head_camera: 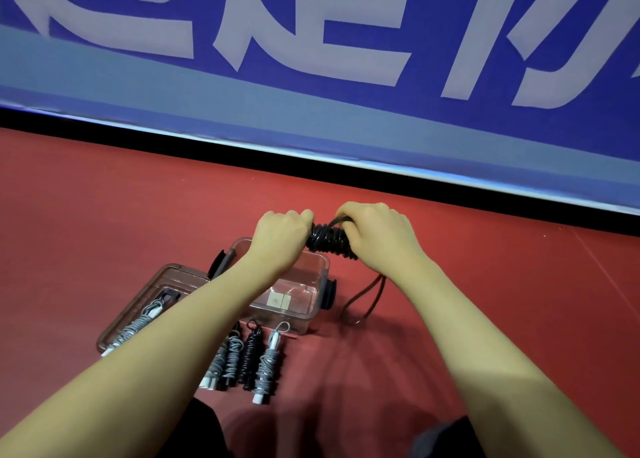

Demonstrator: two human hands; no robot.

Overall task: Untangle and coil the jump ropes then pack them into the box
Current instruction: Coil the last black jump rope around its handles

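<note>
Both hands hold a black jump rope (330, 240) in the air above the clear plastic box (311, 286). My left hand (282, 234) grips one end of the coiled bundle. My right hand (375, 234) grips the other end, fingers curled round the cord. A loose black loop (367, 298) of the same rope hangs down to the floor on the right of the box. Several coiled ropes (249, 357), grey and black, lie side by side in front of the box. Another grey coiled rope (138, 326) lies on the box lid (145, 284) at the left.
The box, its lid and the ropes sit on a red floor (485, 301). A blue banner (311, 76) with large white characters runs across the back above a black strip. Dark clothing on my legs shows at the bottom edge.
</note>
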